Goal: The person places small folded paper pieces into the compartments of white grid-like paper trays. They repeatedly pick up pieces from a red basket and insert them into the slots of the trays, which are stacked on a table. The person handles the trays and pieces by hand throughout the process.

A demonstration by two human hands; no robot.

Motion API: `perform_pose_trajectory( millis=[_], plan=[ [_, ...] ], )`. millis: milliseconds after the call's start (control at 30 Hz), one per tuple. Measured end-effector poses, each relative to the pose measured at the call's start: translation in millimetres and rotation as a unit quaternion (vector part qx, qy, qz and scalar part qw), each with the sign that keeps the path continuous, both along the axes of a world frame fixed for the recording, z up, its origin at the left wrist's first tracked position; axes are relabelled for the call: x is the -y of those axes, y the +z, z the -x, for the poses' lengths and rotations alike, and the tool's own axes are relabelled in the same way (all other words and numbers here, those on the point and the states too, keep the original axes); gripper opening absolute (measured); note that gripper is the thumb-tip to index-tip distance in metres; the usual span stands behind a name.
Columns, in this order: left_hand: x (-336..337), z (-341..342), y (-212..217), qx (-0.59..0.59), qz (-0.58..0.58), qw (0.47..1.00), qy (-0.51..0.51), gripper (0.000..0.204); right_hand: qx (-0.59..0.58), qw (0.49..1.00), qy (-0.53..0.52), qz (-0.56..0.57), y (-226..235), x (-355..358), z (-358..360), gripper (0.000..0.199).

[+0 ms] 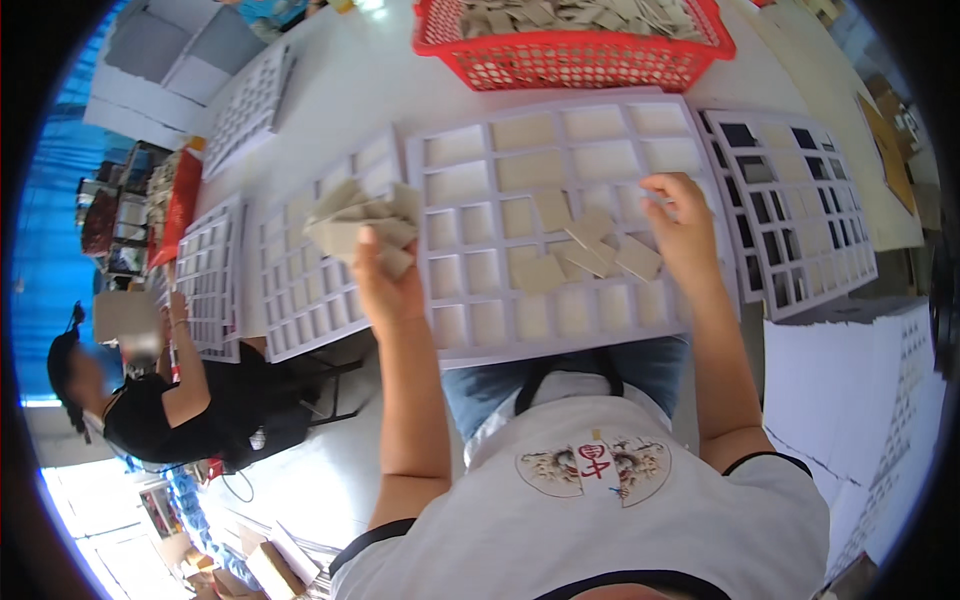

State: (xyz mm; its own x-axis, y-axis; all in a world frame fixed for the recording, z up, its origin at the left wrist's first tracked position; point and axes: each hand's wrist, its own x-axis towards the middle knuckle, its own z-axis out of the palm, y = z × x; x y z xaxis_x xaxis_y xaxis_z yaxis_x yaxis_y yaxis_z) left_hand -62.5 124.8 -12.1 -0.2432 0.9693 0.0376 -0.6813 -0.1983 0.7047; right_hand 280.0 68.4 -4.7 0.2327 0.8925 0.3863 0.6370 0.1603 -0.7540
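At the middle of the table, near your body, lies the white grid board (565, 348), and several loose beige pieces (638, 258) rest on its right half, some of them overlapping and lying across the bars. Your left hand (388, 290) grasps a thick, uneven bunch of beige pieces (350, 225) above the left edge of this board. Your right hand (682, 235) is above the right side, with the fingers half bent and the thumb a little apart; I see nothing between the fingertips, so this grip looks released. To do this step well, I think you should hold the bunch firmly but without bending it, because its fanned corners could slip out. It would also be good to separate the overlapping pieces one by one, by their edges, and to keep each one flat and inside the bars. Your left palm and the lower part of the bunch are hidden, and I cannot count the pieces. Whether the cream-coloured compartments already contain pieces is hard to tell. On the far side, the red basket (585, 68) with more pieces is cut off by the upper edge.
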Motion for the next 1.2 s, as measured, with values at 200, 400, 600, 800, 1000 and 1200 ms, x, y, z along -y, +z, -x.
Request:
perform_pose_trajectory(
  millis=[200, 400, 600, 800, 1000, 1200],
  plan=[
    [30.6, 21.5, 7.5, -0.016, 0.01, 0.998, 0.054, 0.071, 0.066, 0.988, 0.14, 0.009, -4.7, 16.0, 50.8, 0.032],
    [63.0, 50.5, 10.4, -0.018, 0.054, 0.993, 0.104, 0.07, 0.189, 0.958, 0.21, -0.048, -2.6, 14.1, 87.8, 0.029],
    [88.7, 67.8, -4.0, -0.011, 0.046, 0.996, 0.08, 0.068, -0.032, 0.931, 0.328, 0.155, 16.9, 13.9, 88.5, 0.011],
    [99.7, 53.4, -10.5, -0.03, 0.071, 0.997, 0.01, 0.071, 0.186, 0.881, 0.409, 0.15, 8.8, 3.8, 108.1, 0.007],
    [103.3, 49.7, -23.8, -0.021, 0.059, 0.996, -0.066, 0.069, 0.208, 0.889, 0.4, 0.085, 3.0, 1.6, 121.7, 0.013],
    [100.9, 41.6, -29.3, -0.038, 0.065, 0.995, -0.061, 0.067, 0.276, 0.874, 0.4, 0.0, -2.4, 29.2, 106.5, 0.024]
  ],
)
